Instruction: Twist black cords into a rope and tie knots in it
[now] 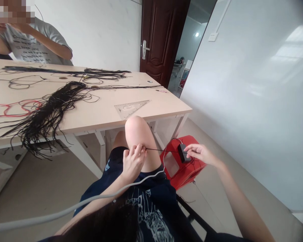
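Here we go: the left hand (133, 161) pinches a thin black cord (161, 150) in a narrow fingertip grip by the bare knee (136, 129). The cord runs sideways to a small black rectangular block (183, 153) on a red plastic stool (176, 179). The right hand (200, 154) is nearer the block, fingertips at it, whether gripping I can't tell.

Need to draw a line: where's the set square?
Head view: the set square lies near the table's front edge, right of the black cord bundle, just beyond the person's knee.

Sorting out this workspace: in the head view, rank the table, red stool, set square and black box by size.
Table, largest; then red stool and set square, unsure, the stool sits nearer; black box, smallest.
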`<state>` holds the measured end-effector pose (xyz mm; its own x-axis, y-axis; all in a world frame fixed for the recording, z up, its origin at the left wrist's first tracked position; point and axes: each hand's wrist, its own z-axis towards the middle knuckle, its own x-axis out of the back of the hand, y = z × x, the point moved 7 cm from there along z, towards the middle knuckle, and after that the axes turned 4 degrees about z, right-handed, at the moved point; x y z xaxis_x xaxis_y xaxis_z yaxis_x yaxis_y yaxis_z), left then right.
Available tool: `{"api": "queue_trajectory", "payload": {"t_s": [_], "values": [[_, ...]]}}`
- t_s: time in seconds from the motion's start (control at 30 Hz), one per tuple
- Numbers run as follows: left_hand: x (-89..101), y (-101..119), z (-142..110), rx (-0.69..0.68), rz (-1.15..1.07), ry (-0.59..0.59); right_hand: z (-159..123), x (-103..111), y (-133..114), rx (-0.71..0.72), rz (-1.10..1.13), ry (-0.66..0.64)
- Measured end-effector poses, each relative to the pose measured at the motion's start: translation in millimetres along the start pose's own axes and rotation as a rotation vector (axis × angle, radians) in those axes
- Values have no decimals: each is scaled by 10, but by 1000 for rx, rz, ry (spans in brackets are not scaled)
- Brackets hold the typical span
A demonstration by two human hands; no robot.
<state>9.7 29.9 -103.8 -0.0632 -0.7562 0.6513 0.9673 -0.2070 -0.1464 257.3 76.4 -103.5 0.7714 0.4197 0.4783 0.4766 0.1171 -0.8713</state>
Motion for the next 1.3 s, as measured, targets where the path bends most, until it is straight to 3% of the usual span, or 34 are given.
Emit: {"api": "queue_trajectory", "payload": {"t_s": [0.37, 0.6, 0.83, 0.93, 1.07, 1.3], "values": [[-51, -124, 185, -12, -72, 5, -5, 25, -14, 2, -19, 33], [-140, -109, 51, -56, -207, 27, 4, 53, 12, 3, -65, 82], [-291, -136, 3, -78, -468, -48, 54, 62, 85, 28, -130, 125], [-284, -165, 5, -6, -613, -78, 68, 56, 54, 66, -154, 150], [-125, -230, 33, 175, -835, -109, 44, 20, -60, 116, -176, 163], [89, -461, 241, 422, -1229, -271, -51, -14, -523, 278, -169, 188]]}}
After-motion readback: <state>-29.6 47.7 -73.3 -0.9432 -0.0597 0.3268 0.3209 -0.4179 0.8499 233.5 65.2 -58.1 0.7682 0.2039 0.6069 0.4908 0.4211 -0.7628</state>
